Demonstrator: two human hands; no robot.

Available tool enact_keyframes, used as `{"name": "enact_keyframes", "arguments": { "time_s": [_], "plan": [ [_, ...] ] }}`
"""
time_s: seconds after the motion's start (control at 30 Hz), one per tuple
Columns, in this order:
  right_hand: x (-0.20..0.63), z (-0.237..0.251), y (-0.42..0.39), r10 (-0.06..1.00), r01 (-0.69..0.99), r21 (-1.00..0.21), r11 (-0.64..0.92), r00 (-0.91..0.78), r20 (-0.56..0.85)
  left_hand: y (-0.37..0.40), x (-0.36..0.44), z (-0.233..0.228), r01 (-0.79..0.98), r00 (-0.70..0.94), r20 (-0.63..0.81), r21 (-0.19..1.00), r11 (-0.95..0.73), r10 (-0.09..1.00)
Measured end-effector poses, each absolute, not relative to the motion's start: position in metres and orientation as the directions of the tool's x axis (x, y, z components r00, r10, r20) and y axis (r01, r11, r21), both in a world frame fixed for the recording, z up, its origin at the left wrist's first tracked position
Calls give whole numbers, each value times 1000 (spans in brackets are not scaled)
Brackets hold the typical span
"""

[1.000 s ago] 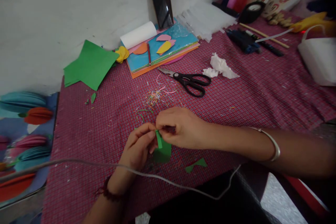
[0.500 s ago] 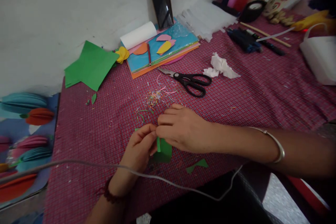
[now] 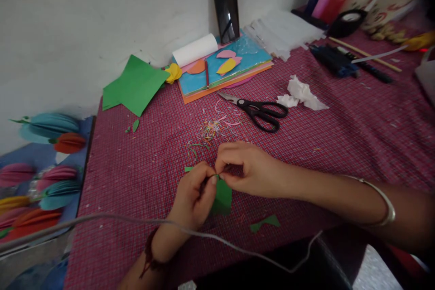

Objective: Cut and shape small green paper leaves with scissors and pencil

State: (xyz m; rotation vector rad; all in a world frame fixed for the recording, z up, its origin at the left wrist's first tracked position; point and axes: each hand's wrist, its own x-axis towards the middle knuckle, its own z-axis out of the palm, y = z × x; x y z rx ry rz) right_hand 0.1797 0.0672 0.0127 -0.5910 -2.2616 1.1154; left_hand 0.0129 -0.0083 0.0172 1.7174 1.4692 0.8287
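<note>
Cloth (image 3: 136,181): fine check, red and blue, maroon overall. Held paper (image 3: 223,197): green; star (image 3: 139,86) likewise. Scissors (image 3: 249,108): black grips, grey blades. Tissue (image 3: 304,93), roll (image 3: 195,50): white. Phone (image 3: 226,4): black. Pencil (image 3: 207,74): dark red. Pack (image 3: 195,85): blue (orange sheet (image 3: 200,94) edging it below). Bangle (image 3: 387,201): silver.

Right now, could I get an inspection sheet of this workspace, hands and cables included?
Surface: red checked cloth, wrinkled at right.
Things at hand: small green piece, partly hidden; green paper beneath.
Clutter: paper shreds, black-handled scissors, crumpled tissue.
Left hand: thumb and finger pinching the small green piece.
Right hand: pinching at the same spot.
Cables: pale cable crossing in front of left wrist.
Surroundings: phone leaning on wall; folded paper shapes at left.
</note>
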Motion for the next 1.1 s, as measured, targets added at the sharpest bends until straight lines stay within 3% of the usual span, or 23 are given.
{"name": "enact_keyframes", "arguments": {
  "time_s": [0.13, 0.27, 0.43, 0.6, 0.7, 0.83, 0.97, 1.1],
  "plan": [
    [180, 14, 65, 522, 216, -618, 756, -768, 372, -8, 13, 14, 362, 136, -173, 925, 113, 976],
    [180, 15, 63, 418, 223, -436, 872, -803, 426, -7, 14, 12, 186, 139, -331, 934, 304, 933],
    [181, 19, 60, 300, 214, -241, 947, -856, 420, -6, 16, 7, -47, 149, -419, 902, 430, 896],
    [181, 21, 57, 247, 196, -166, 967, -883, 399, -5, 18, 3, -188, 133, -469, 853, 487, 873],
    [182, 22, 57, 265, 223, -152, 963, -882, 389, -4, 17, 6, -116, 122, -452, 878, 465, 884],
    [182, 20, 58, 371, 308, -225, 924, -864, 339, -4, 16, 12, 217, 68, -305, 934, 284, 950],
    [178, 16, 58, 438, 359, -307, 882, -864, 247, -5, 16, 12, 552, 68, -51, 834, 5, 996],
    [177, 16, 59, 470, 360, -404, 841, -856, 216, -7, 15, 10, 661, 77, 59, 744, -95, 995]
  ]
}}
